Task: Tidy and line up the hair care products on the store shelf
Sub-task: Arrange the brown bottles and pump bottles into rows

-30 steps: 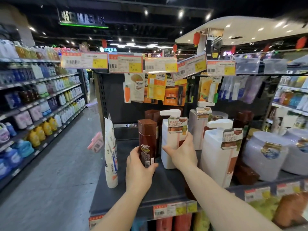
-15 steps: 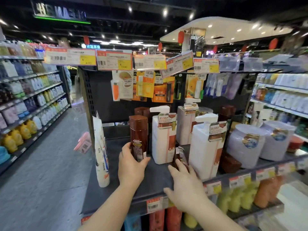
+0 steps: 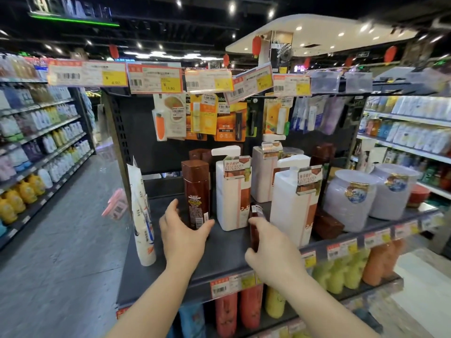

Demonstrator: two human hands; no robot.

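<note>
A tall brown bottle [image 3: 196, 191] stands upright on the dark shelf [image 3: 195, 264]. My left hand [image 3: 183, 236] curls around its base, fingers on the left and thumb at the front. My right hand [image 3: 271, 252] grips a small dark brown bottle [image 3: 255, 223] in the gap between two white pump bottles [image 3: 233, 191] [image 3: 295, 203]. A third white pump bottle [image 3: 264, 172] stands behind them. More brown bottles [image 3: 201, 154] [image 3: 322, 154] stand at the back.
A white pouch [image 3: 142, 215] leans at the shelf's left edge. A brown box [image 3: 328, 224] lies to the right of the pump bottles, then two lilac jars [image 3: 349, 198] [image 3: 393, 189]. Price tags [image 3: 156, 78] and hanging packets [image 3: 205, 115] overhang the shelf. An aisle lies left.
My right hand left the middle white pump bottle, dropped toward the shelf's front and closed on the small dark bottle. The left hand stayed at the tall brown bottle's base.
</note>
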